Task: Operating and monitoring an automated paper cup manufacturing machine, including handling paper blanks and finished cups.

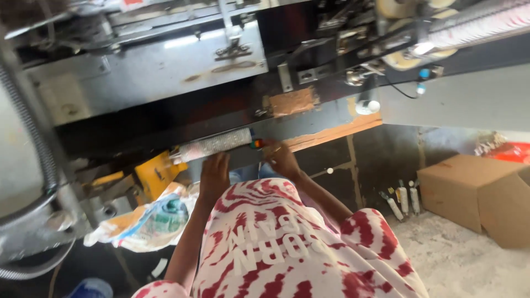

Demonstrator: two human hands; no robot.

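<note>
We are pressing our left hand (214,175), fingers together, against the wrapped roll (215,145); our right hand (281,157) is touching its coloured end, grip indiscernible.

A large grey metal machine (149,72) is filling the far side of the scene, daylight glinting off its panels. A ribbed hose (27,132) is running down its left edge. To the right, a brown cardboard box (480,193) is sitting on a pale, dusty floor (458,259), with several small white tubes (404,200) standing near it against a dark wall (386,160). A crumpled printed sack (146,221) is lying at the near left.
</note>
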